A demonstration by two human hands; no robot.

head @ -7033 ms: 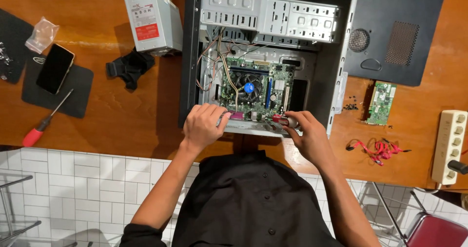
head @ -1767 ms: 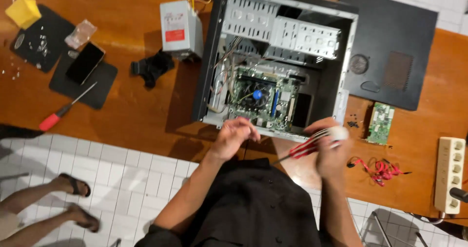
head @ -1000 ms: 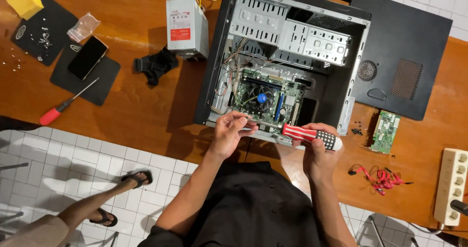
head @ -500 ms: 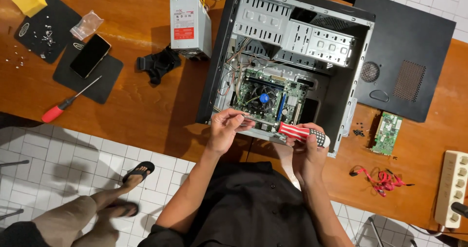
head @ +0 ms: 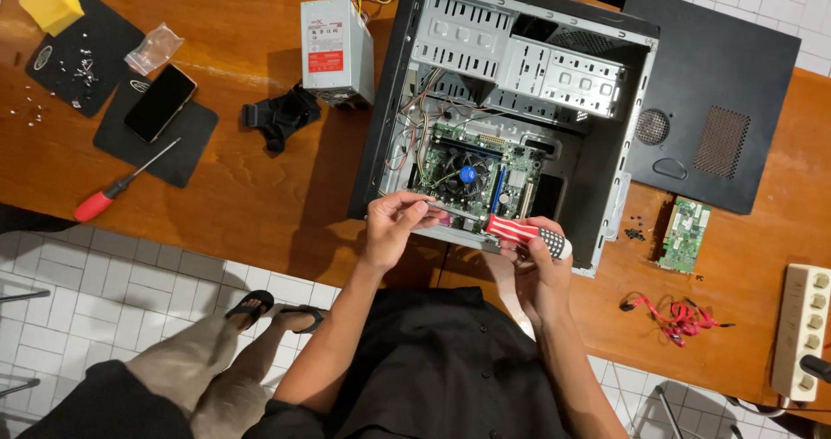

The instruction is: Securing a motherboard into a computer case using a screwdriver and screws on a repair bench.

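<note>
The right hand is clamped on the red-and-white striped handle of a screwdriver, while the left hand pinches its fingertips together at the tip, just over the near edge of the motherboard. The job seems to want the shaft held square to the screw head, with the left fingers steadying the tip so it cannot slip onto the board. Beyond the hands, the open computer case on the worktop holds the motherboard, loose coloured wiring and empty metal drive cages.
</note>
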